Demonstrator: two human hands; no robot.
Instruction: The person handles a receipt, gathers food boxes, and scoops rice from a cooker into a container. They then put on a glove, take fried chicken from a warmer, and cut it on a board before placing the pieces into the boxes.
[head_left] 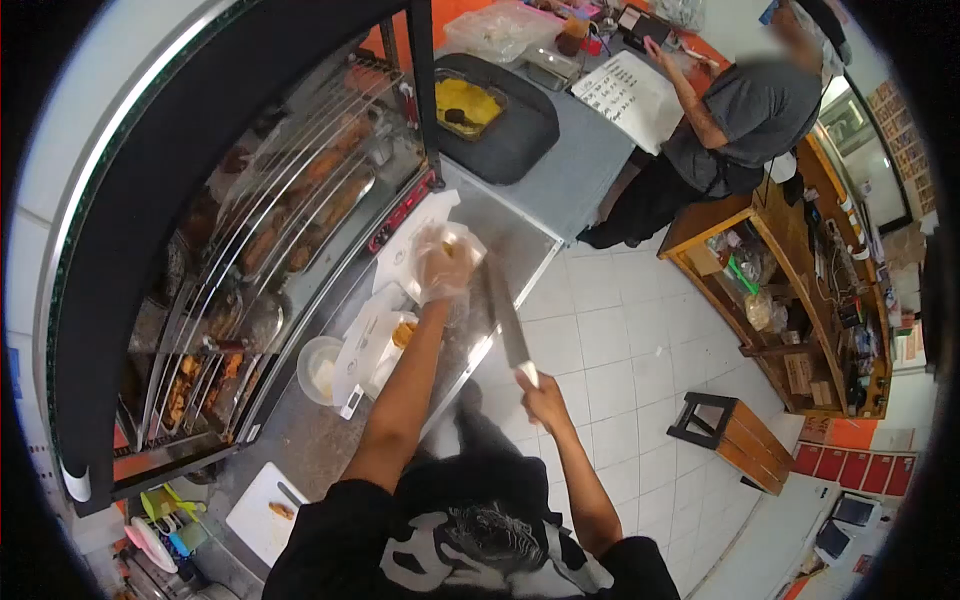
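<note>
My right hand [546, 402] is closed around the white handle of a long, broad-bladed knife [508, 315]. Its blade points away from me over the counter edge, with the tip close to my left hand [445, 265]. That left hand wears a clear plastic glove and is over an open white takeout box [402, 245]; its fingers are blurred, and I cannot tell whether they grip the brownish food there. Nearer to me sits a second open white box [352, 372] with a golden-brown piece of food [403, 334] inside. A round clear tub [320, 370] with white contents stands beside it.
A glass display cabinet [290, 200] with food on racks lines the left. A white cutting board [262, 520] lies near me. Farther off are a black tray [520, 125] and a person [755, 100] at the grey table. A wooden stool [735, 440] stands right.
</note>
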